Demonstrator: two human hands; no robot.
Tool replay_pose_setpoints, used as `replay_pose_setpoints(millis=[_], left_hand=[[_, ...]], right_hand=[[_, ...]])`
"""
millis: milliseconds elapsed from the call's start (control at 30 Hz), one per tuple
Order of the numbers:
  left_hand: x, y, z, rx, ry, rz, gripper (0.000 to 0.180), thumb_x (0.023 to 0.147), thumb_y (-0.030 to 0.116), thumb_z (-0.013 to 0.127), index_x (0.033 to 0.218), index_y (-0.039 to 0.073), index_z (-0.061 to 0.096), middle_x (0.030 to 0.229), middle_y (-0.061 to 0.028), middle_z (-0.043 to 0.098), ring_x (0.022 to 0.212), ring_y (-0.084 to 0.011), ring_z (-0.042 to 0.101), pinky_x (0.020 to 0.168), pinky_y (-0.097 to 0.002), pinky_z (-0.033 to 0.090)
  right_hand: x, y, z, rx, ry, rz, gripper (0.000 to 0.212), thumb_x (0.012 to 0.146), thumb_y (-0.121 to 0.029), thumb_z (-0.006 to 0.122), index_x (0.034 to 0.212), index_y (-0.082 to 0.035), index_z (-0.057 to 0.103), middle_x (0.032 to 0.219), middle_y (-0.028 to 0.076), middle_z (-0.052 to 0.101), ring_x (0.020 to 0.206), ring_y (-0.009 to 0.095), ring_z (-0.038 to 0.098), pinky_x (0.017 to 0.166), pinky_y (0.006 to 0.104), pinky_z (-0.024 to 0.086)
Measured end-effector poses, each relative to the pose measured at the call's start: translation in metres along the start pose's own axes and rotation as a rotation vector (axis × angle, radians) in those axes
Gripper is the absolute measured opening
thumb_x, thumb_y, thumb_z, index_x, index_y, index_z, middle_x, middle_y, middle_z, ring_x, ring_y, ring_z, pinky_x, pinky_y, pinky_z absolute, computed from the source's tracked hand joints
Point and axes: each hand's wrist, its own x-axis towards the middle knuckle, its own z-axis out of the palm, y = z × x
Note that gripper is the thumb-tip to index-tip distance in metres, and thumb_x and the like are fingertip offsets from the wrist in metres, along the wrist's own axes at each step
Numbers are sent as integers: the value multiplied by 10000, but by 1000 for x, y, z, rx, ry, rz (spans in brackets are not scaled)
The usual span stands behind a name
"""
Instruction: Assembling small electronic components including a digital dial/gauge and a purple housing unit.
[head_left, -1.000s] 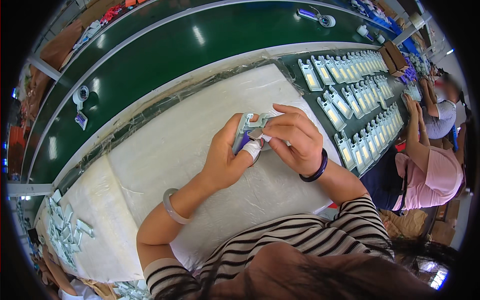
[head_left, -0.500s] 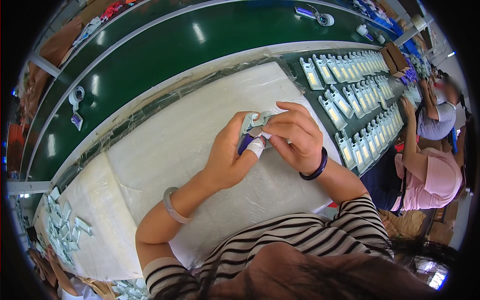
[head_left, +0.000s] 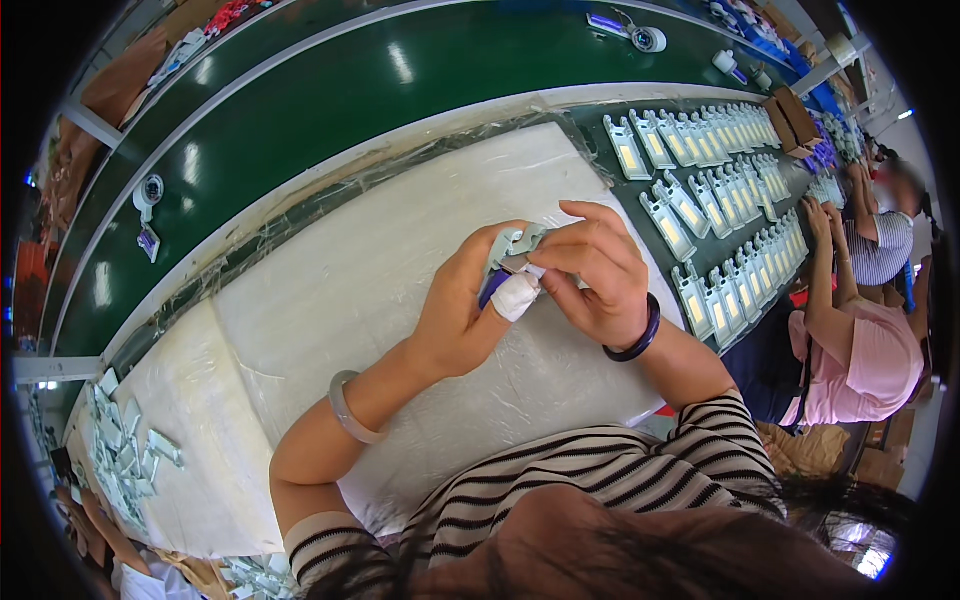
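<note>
Above the padded white work surface [head_left: 370,260], both of my hands meet on a small pale green plastic housing [head_left: 497,248] with a purple part along its lower side. My left hand [head_left: 456,300] is closed around the housing, its white-wrapped thumb pressed along the near side. My right hand [head_left: 592,268] pinches at the housing's right edge with thumb and index finger. A small pale piece shows at those fingertips, too covered to name. The housing's underside is hidden in my left palm.
Rows of pale green housings with yellow panels [head_left: 720,200] lie to the right, near a cardboard box [head_left: 792,122]. Loose pale green pieces [head_left: 125,450] are heaped at the left. Beyond runs a green conveyor belt [head_left: 330,110] carrying round-headed white units [head_left: 149,190]. Co-workers [head_left: 850,340] sit at right.
My hands stay together on the housing, with the left thumb shifted slightly. At right, a co-worker's second arm has come forward beside the first. The units on the belt have slid slightly left.
</note>
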Motion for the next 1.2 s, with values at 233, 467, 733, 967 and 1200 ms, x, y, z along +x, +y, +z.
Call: replay_pose_setpoints(millis=[233, 467, 733, 967, 1200], left_hand=[[0, 0, 1, 83, 3, 9, 395, 908, 175, 559, 1236, -22, 460, 1099, -162, 580, 945, -261, 592, 838, -318, 461], [0, -1, 0, 110, 10, -46, 375, 917, 195, 552, 1233, 3, 486, 1048, -143, 600, 867, -248, 609, 783, -312, 478], [2, -1, 0, 226, 54, 15, 320, 911, 157, 539, 1189, -2, 534, 1023, -157, 623, 848, -272, 632, 762, -325, 492], [7, -3, -6, 198, -32, -50, 367, 859, 38, 512, 1226, 21, 520, 1004, -148, 621, 787, -246, 628, 716, -321, 496], [7, 2, -4, 124, -44, -119, 389, 891, 52, 515, 1279, 50, 484, 868, -88, 566, 557, -120, 496, 528, -269, 432]], right_hand=[[1, -2, -2, -3, -20, 5, 259, 642, 4, 718, 878, -81, 653, 805, 39, 641, 752, 195, 623, 914, 428, 454], [-1, -1, 2, -5, -17, -4, 244, 644, 11, 708, 864, -70, 641, 799, 45, 636, 743, 193, 620, 912, 432, 457], [0, 0, 3, -10, -34, -12, 236, 637, 5, 705, 851, -67, 634, 787, 44, 630, 737, 195, 615, 904, 434, 465], [6, -6, -5, -102, -110, 7, 277, 639, -9, 713, 896, -76, 636, 853, 30, 646, 769, 186, 622, 965, 442, 411], [1, 0, -3, -126, -91, -87, 305, 626, -6, 717, 913, -74, 640, 876, 29, 643, 792, 176, 620, 944, 432, 419]])
